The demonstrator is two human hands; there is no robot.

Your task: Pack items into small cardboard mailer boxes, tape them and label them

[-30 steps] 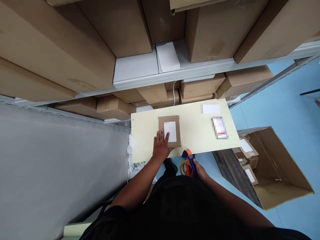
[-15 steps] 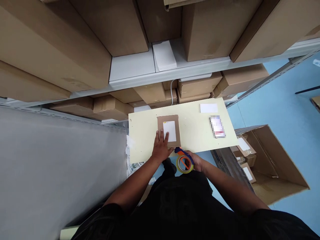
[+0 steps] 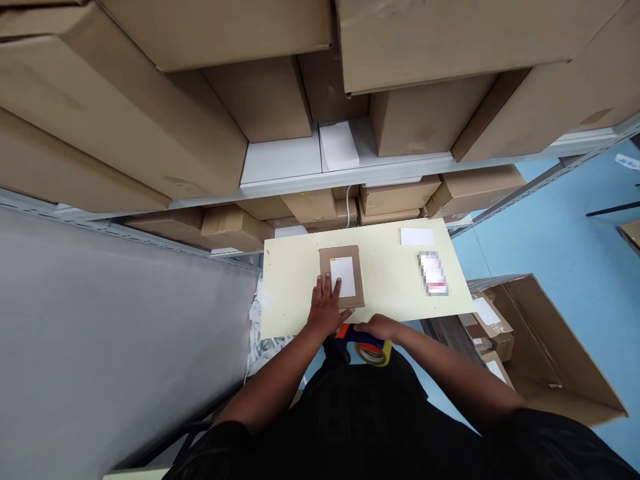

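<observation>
A flat brown cardboard box (image 3: 359, 267) with a white label (image 3: 343, 275) lies on the pale yellow tabletop (image 3: 390, 267). My left hand (image 3: 327, 308) rests on the box's lower left part, fingers spread, fingertips on or beside the label. Just off the table's front edge, my right hand (image 3: 379, 327) grips a tape dispenser (image 3: 361, 335). The dispenser has a blue and orange body and a roll of yellowish tape. It is held on its side, its orange end pointing left toward my left wrist. Whether tape touches the box cannot be made out.
A blurred-out phone (image 3: 433, 273) and a white paper slip (image 3: 417, 237) lie on the table's right side. A large open carton (image 3: 565, 347) with labelled parcels stands at the right. Shelves of cardboard boxes (image 3: 280, 100) rise behind the table; a grey wall (image 3: 125, 320) is at the left.
My right hand has turned the tape dispenser, swinging its orange end left and down from the box's front edge. My left hand stays on the box. The camera view has tilted up slightly.
</observation>
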